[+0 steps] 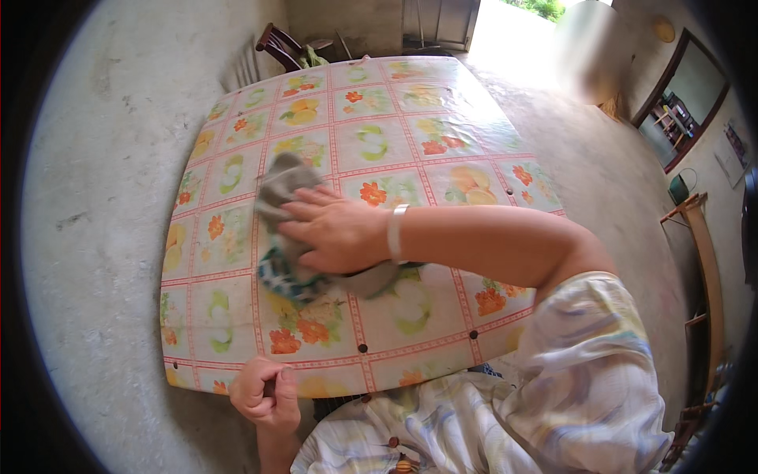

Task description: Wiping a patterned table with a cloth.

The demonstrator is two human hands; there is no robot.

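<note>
My right hand lies spread, palm down, on a crumpled grey cloth and presses it against the table. The cloth is blurred, and a part with a blue-green patterned edge shows below my fingers. A silver-coloured bangle circles my right wrist. Under the cloth is a table covered with a plastic tablecloth printed with flowers and fruit in pink-lined squares. At the near left edge of the table, my left hand is curled into a loose fist, with nothing visible in it.
A dark wooden chair stands beyond the table's far left edge, near the wall. Past the far right corner is a bright doorway, with a blurred patch beside it. A framed mirror and a wooden bench are at the right.
</note>
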